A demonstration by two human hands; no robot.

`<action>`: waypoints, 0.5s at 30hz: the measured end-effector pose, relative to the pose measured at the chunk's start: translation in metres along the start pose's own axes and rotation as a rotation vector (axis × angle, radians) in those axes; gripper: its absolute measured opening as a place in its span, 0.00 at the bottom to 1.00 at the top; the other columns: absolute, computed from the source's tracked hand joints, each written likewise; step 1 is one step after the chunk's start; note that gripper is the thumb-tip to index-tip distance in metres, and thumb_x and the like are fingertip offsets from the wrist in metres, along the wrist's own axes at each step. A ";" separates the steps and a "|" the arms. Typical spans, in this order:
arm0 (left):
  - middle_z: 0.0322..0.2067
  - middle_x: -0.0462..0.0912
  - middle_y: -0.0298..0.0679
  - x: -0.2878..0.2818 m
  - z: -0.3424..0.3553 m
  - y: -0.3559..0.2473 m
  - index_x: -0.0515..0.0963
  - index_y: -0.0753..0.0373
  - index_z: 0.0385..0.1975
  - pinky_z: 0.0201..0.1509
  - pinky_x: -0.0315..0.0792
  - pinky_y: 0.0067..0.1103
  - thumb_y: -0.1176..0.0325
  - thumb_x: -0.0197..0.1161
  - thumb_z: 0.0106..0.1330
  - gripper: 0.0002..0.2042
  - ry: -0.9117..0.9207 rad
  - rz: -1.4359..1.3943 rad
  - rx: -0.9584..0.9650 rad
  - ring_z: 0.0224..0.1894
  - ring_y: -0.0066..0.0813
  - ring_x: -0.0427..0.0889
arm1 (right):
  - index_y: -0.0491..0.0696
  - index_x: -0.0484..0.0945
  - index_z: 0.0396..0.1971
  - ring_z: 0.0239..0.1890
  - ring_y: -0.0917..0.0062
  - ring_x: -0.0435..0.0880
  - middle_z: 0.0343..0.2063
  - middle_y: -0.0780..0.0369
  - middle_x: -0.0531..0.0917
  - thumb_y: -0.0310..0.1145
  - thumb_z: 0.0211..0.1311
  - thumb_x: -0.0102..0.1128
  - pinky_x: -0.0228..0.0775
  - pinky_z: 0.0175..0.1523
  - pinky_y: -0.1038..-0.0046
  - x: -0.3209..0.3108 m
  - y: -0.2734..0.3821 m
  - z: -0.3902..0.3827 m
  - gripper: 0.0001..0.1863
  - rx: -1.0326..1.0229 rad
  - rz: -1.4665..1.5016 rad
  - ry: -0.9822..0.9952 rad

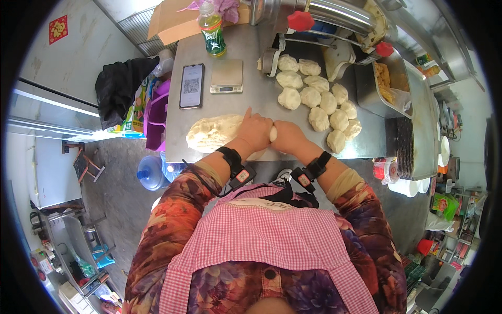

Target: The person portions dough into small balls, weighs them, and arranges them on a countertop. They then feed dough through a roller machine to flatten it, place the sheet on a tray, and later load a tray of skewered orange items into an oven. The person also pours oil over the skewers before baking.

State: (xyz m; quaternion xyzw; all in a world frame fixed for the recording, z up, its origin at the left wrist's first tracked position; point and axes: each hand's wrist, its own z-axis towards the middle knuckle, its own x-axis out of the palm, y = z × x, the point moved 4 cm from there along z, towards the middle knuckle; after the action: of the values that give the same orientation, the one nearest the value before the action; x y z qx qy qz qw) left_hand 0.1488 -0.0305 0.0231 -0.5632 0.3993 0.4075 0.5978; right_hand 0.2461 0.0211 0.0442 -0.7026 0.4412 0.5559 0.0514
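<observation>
Left hand (254,132), right hand (289,137), dough nub (273,134) pinched between them, dough lump (212,133) reaching out leftward

dough slab (212,132): partly behind left hand (255,132); carton (180,25): top cut off

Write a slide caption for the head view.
Left hand and right hand meet at a large dough lump, near clustered dough pieces.
</observation>
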 end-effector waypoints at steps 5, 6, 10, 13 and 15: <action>0.27 0.81 0.37 0.004 -0.002 -0.007 0.77 0.53 0.28 0.64 0.56 0.44 0.57 0.65 0.45 0.12 -0.002 0.051 0.147 0.40 0.38 0.78 | 0.43 0.76 0.39 0.37 0.72 0.80 0.34 0.58 0.81 0.28 0.37 0.63 0.72 0.43 0.74 0.006 -0.020 -0.026 0.22 0.215 0.746 0.246; 0.26 0.80 0.37 0.004 0.000 -0.005 0.77 0.53 0.28 0.63 0.57 0.44 0.57 0.65 0.45 0.12 -0.029 0.059 0.141 0.39 0.38 0.77 | 0.43 0.76 0.40 0.36 0.73 0.80 0.35 0.60 0.80 0.28 0.37 0.62 0.73 0.43 0.74 0.004 -0.015 -0.034 0.23 0.185 0.929 0.299; 0.26 0.80 0.36 0.006 0.012 0.010 0.75 0.53 0.27 0.61 0.59 0.42 0.56 0.63 0.49 0.11 -0.066 0.097 0.023 0.40 0.40 0.76 | 0.42 0.72 0.47 0.38 0.77 0.78 0.38 0.62 0.79 0.28 0.39 0.63 0.71 0.47 0.75 -0.025 0.011 -0.062 0.28 -0.031 1.361 0.443; 0.37 0.81 0.41 0.001 0.020 0.017 0.76 0.57 0.37 0.62 0.60 0.40 0.55 0.61 0.56 0.15 0.089 -0.084 -0.030 0.46 0.41 0.76 | 0.41 0.68 0.53 0.45 0.76 0.76 0.43 0.62 0.77 0.27 0.42 0.61 0.67 0.54 0.73 -0.070 0.008 -0.066 0.31 -0.251 1.352 0.307; 0.47 0.76 0.43 -0.019 0.023 0.018 0.72 0.60 0.48 0.63 0.59 0.39 0.54 0.57 0.61 0.20 0.027 -0.513 0.023 0.53 0.40 0.73 | 0.41 0.65 0.57 0.52 0.74 0.74 0.50 0.59 0.75 0.27 0.45 0.60 0.63 0.59 0.72 -0.089 -0.002 -0.057 0.34 -0.268 1.415 0.031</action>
State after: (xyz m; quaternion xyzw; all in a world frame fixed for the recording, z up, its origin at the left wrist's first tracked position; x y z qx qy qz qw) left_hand 0.1259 -0.0074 0.0352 -0.6447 0.2561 0.2304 0.6824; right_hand 0.2905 0.0405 0.1382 -0.2564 0.7195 0.4952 -0.4139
